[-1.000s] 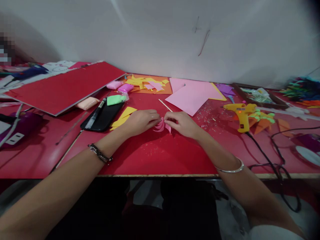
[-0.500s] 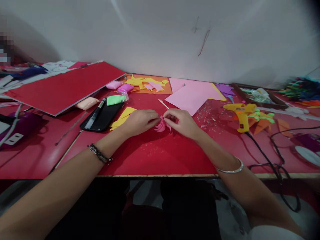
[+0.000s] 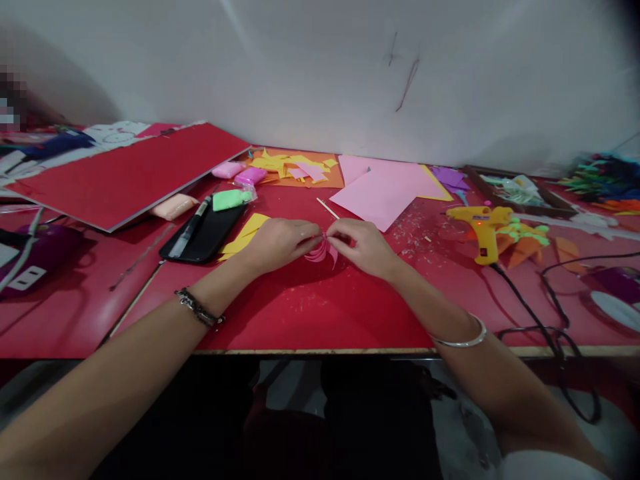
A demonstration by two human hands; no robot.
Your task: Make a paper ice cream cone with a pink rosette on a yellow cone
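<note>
Bunched pink paper strips (image 3: 316, 254), curled into loops, hang between my two hands over the red tabletop. My left hand (image 3: 286, 241) is closed, with thumb and fingertips pinched on the left part of the strips. From the other side my right hand (image 3: 364, 247) pinches the same bunch, and one pointed strip end dangles below its fingertips. Just beyond the right hand's knuckles a thin pale stick (image 3: 327, 208) shows; its near end is hidden behind that hand, so I cannot tell whether it is held. Yellow paper pieces (image 3: 245, 237) lie beside my left hand.
A yellow glue gun (image 3: 481, 227) with a black cord stands at right. Left are a black phone (image 3: 210, 233) with a marker, clay packs (image 3: 233, 199) and a large red board (image 3: 135, 177). Pink sheets (image 3: 385, 193) and a dark tray (image 3: 520, 193) lie near the wall.
The pink strips have shifted slightly left and spread into wider loops, with one end hanging lower. Both hands stay nearly in place, still pinching.
</note>
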